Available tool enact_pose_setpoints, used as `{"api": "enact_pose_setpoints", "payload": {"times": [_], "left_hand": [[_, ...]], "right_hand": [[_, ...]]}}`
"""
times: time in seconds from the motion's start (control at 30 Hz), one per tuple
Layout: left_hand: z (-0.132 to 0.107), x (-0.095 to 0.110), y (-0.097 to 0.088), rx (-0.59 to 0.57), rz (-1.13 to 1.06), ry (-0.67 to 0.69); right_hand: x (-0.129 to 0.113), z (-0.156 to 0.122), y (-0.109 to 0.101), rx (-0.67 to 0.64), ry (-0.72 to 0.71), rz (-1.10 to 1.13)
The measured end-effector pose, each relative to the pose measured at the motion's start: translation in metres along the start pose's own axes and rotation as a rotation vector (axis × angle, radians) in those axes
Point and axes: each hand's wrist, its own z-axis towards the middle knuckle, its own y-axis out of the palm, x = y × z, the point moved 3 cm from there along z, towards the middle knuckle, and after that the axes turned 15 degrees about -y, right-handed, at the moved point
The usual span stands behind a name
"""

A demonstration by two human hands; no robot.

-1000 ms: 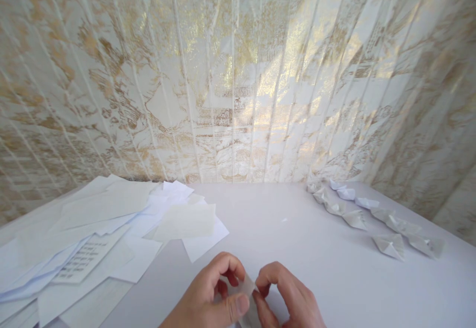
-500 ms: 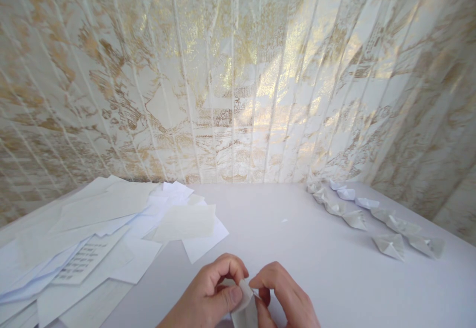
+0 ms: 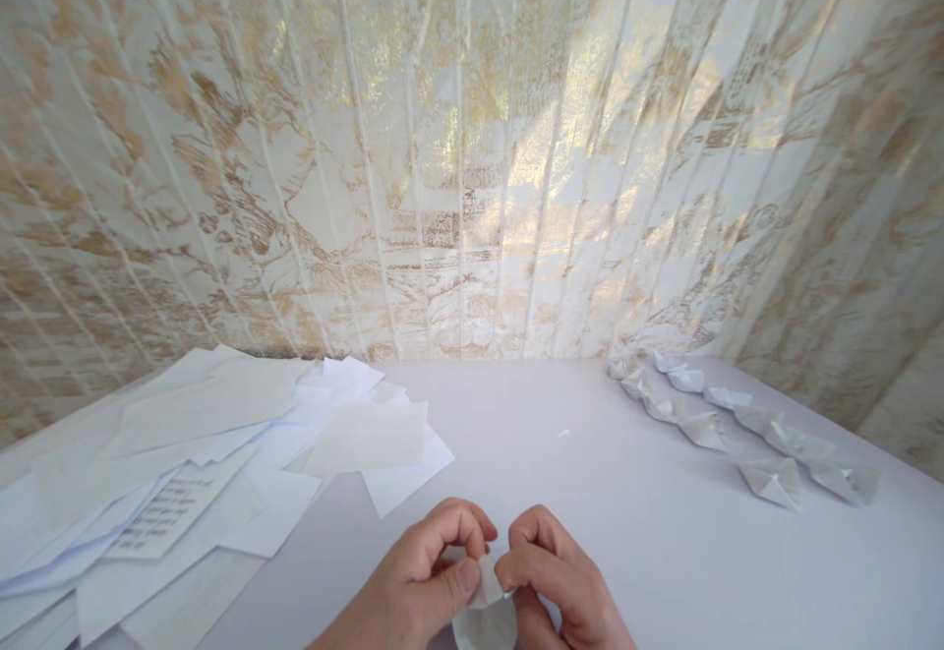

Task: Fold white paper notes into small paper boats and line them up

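A small folded piece of greyish-white paper (image 3: 486,623) is between my hands at the bottom centre, its lower end cut off by the frame. My left hand (image 3: 424,571) pinches it from the left, thumb in front and curled fingers behind. From the right, my right hand (image 3: 557,576) grips its edge between thumb and bent index finger. The upper part of the paper is bent over toward me. Fingers hide part of the folds.
A wide heap of loose paper sheets (image 3: 206,404), one with printed lines, covers the table's left side. Several folded paper boats (image 3: 771,481) stand in two rows at the right. A tiny paper scrap (image 3: 563,433) lies mid-table (image 3: 516,404). A patterned curtain (image 3: 457,158) hangs behind.
The upper part of the paper, upright before, is now folded down toward me. My right hand has curled its fingers more and shifted slightly. The heap and boats stay put.
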Motion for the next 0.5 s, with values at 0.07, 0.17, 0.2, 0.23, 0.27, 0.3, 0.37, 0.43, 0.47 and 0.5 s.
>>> {"api": "enact_pose_setpoints", "payload": {"times": [0.07, 0.17, 0.2, 0.23, 0.27, 0.3, 0.37, 0.43, 0.47, 0.5], "left_hand": [[0.0, -0.002, -0.001, 0.03, -0.018, -0.027], [-0.004, 0.0, -0.002, 0.156, 0.026, -0.017], [-0.006, 0.003, -0.002, 0.221, 0.106, 0.033], [-0.01, 0.008, -0.001, 0.294, 0.214, 0.104], [-0.014, 0.013, 0.0, 0.364, 0.339, 0.192], [-0.018, 0.017, 0.001, 0.423, 0.455, 0.274], [-0.023, 0.024, 0.004, 0.507, 0.654, 0.409], [-0.024, 0.025, 0.006, 0.519, 0.837, 0.513], [-0.023, 0.024, 0.007, 0.506, 0.935, 0.559], [-0.022, 0.023, 0.008, 0.481, 1.035, 0.601]], "right_hand": [[-0.002, 0.002, 0.0, 0.009, 0.004, 0.0], [-0.004, 0.005, -0.002, 0.044, -0.006, -0.049], [-0.005, 0.006, -0.003, 0.056, -0.013, -0.071], [-0.005, 0.006, -0.003, 0.064, -0.02, -0.094], [-0.005, 0.006, -0.004, 0.066, -0.029, -0.115], [-0.005, 0.006, -0.004, 0.062, -0.039, -0.132], [-0.006, 0.005, -0.004, 0.042, -0.063, -0.155], [-0.006, 0.005, -0.004, 0.015, -0.093, -0.165], [-0.007, 0.006, -0.004, 0.001, -0.108, -0.17], [-0.008, 0.007, -0.005, -0.009, -0.124, -0.179]]}}
